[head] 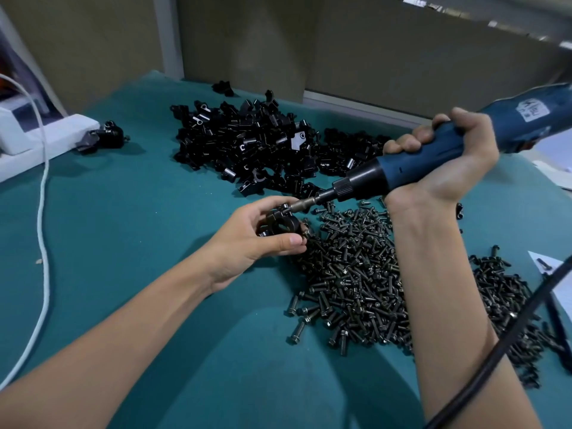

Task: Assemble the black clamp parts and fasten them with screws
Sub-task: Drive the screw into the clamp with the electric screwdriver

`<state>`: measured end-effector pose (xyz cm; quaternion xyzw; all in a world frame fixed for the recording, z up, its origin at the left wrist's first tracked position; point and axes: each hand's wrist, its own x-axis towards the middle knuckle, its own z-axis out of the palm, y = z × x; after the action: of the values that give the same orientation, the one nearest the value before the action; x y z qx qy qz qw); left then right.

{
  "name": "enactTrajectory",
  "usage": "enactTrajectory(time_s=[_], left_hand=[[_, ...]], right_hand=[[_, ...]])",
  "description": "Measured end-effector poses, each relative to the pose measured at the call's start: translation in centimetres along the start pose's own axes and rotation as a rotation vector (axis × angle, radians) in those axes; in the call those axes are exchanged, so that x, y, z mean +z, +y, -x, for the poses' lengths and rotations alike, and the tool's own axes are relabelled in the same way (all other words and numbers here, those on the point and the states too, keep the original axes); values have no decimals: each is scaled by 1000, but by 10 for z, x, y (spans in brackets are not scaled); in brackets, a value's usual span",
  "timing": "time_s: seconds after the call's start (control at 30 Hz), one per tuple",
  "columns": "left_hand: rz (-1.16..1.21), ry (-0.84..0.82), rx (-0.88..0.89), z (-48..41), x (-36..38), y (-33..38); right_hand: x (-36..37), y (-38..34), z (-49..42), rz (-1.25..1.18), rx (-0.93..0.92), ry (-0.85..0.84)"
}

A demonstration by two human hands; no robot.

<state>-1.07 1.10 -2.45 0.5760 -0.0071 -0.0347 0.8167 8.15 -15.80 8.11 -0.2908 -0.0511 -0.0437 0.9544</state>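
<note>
Teal cloth covers the worktop [130, 230], heaped with dark flanged screws [349, 274] within reach. Left hand [247, 243] pinches the black two-piece metal clamp [280, 226] steady, above the cloth, so the right hand [442, 156], fisted round the blue electric screwdriver [433, 162], can drive its bit in.

Assembly workshop, screw heap [356, 274], clamp-part pile [247, 144]
</note>
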Motion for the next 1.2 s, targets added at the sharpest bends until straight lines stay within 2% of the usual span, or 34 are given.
enactTrajectory(time_s=[0.23, 0.43, 0.57, 0.93, 1.2], left_hand=[[-41, -14, -12, 1, 4, -1], [-283, 63, 40, 2, 4, 0], [-357, 73, 63, 1, 4, -1], [-457, 59, 100, 2, 1, -1], [-435, 58, 88, 3, 3, -3]], right_hand=[[0, -2, 1, 28, -4, -33], [-1, 0, 1, 19, 8, -10], [-3, 0, -1, 16, 9, -7], [-4, 3, -1, 12, 29, 5], [-3, 4, 0, 27, 33, 14]])
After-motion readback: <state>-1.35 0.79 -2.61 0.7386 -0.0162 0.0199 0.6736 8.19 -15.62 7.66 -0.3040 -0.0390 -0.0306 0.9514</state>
